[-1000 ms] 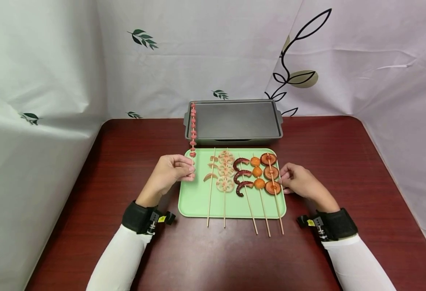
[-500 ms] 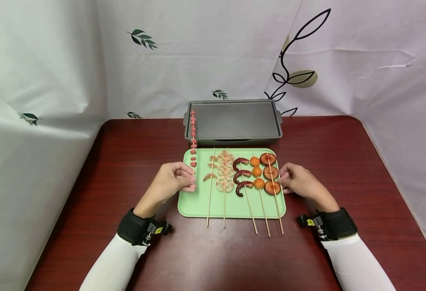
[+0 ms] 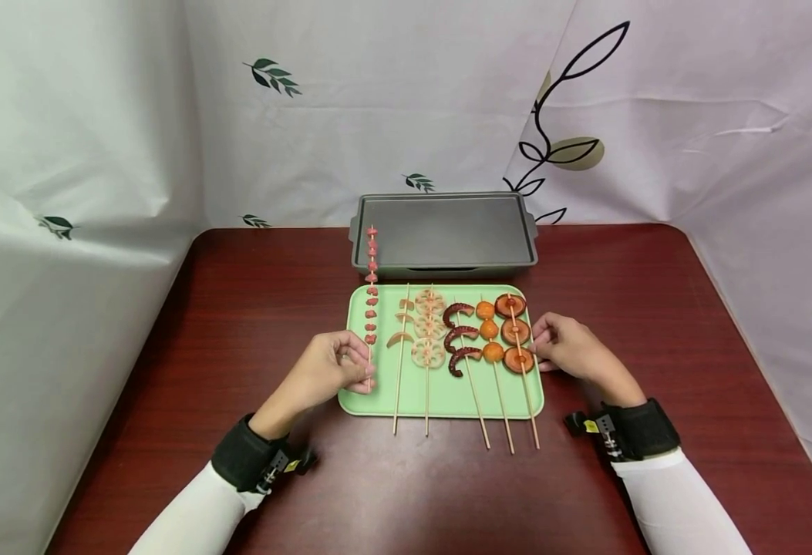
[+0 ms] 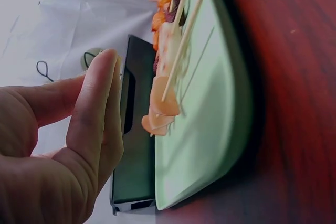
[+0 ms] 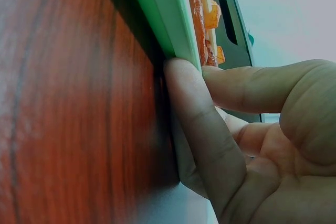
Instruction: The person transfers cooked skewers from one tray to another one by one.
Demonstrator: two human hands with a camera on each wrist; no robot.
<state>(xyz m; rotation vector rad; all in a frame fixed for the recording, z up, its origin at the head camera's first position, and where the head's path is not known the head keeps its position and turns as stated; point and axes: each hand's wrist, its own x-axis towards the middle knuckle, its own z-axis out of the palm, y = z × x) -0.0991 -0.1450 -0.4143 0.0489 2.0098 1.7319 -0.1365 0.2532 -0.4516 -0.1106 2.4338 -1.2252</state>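
Observation:
My left hand (image 3: 360,371) pinches the lower end of a thin skewer of small pink-red pieces (image 3: 371,304). That skewer runs along the left side of the green tray (image 3: 378,397), and its tip reaches over the front left rim of the dark grey baking pan (image 3: 447,231). My right hand (image 3: 543,344) grips the tray's right edge, with its fingers (image 5: 191,114) curled against the rim (image 5: 163,19). In the left wrist view the curled fingers (image 4: 89,124) sit beside the tray (image 4: 210,129); the held stick is hidden there.
On the tray lie skewers of pale slices (image 3: 402,331), lotus root (image 3: 429,333), dark red curls (image 3: 463,339), orange balls (image 3: 490,331) and brown rounds (image 3: 517,333). Their sticks overhang the near rim. The dark red table (image 3: 655,324) is walled by white cloth.
My left hand has drawn the pink-red skewer toward me, so less of it lies over the grey pan. The right hand has stayed on the tray's edge.

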